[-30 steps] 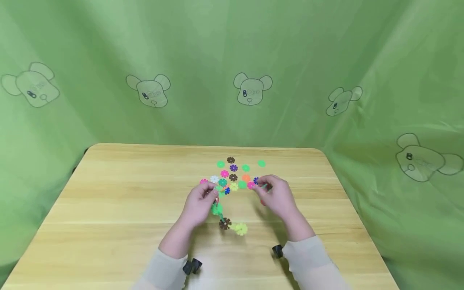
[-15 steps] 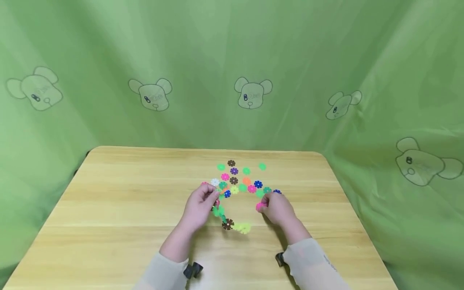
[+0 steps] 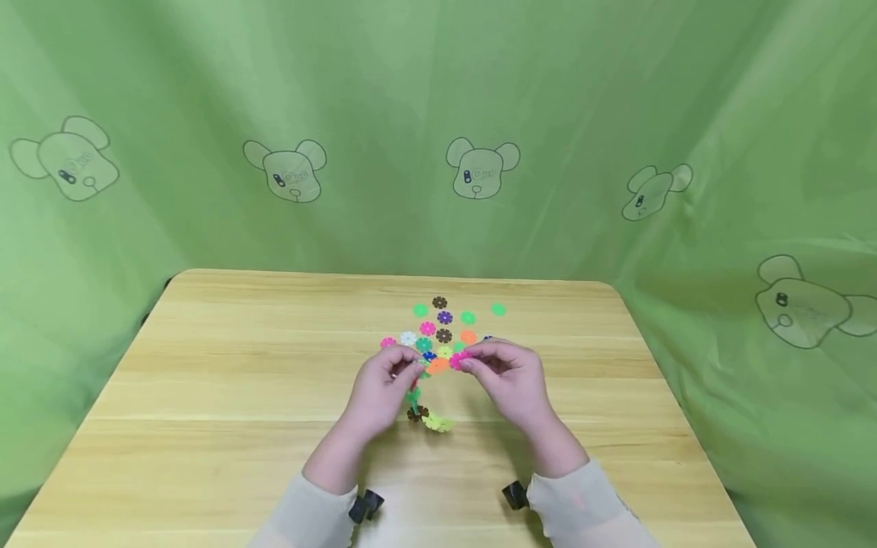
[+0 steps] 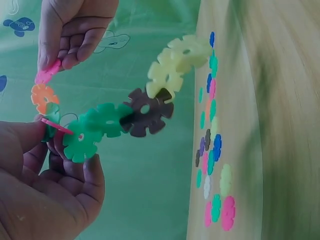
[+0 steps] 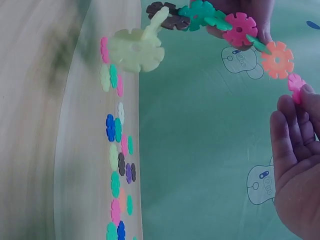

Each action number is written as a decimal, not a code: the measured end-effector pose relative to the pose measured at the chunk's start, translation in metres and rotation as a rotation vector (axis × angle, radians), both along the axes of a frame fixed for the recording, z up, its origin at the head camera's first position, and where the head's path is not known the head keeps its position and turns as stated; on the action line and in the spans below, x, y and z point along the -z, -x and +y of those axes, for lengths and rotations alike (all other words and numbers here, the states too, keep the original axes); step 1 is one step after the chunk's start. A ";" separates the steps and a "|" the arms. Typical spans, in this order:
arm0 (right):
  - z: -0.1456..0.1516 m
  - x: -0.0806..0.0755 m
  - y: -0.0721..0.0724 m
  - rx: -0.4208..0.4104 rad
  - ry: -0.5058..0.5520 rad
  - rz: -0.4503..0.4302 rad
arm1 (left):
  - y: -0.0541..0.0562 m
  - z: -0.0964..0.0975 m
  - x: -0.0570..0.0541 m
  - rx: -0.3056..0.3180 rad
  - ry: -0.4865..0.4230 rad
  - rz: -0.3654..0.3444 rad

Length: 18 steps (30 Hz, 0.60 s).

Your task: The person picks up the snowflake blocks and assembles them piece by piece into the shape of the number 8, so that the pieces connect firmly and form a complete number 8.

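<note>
Chain apparently part-built, pink disc at its end
Left hand pinches chain, right hand the pink disc; loose discs remain on the far tabletop.

No word, brand or number can be read for certain. The green curtain carries outlined animal heads, several with a short run of rounded, letter-like marks beside a dark oblong. The marks are too faint and small to spell out, in the right wrist view as well.
</note>
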State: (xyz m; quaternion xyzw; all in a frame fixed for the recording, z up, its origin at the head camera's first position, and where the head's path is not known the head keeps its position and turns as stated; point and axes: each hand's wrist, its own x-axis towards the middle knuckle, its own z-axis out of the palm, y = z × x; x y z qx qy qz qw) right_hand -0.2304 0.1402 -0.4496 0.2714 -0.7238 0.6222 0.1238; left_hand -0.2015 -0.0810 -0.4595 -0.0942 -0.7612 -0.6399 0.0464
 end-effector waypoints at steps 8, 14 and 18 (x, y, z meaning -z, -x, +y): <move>-0.002 -0.003 -0.001 -0.007 -0.025 0.037 | -0.002 0.001 -0.003 -0.015 0.025 0.006; -0.004 -0.002 -0.002 0.008 -0.009 0.033 | 0.000 0.000 -0.001 -0.017 0.018 -0.006; -0.005 -0.002 -0.003 0.030 0.018 0.008 | 0.000 -0.001 0.001 -0.026 0.009 -0.005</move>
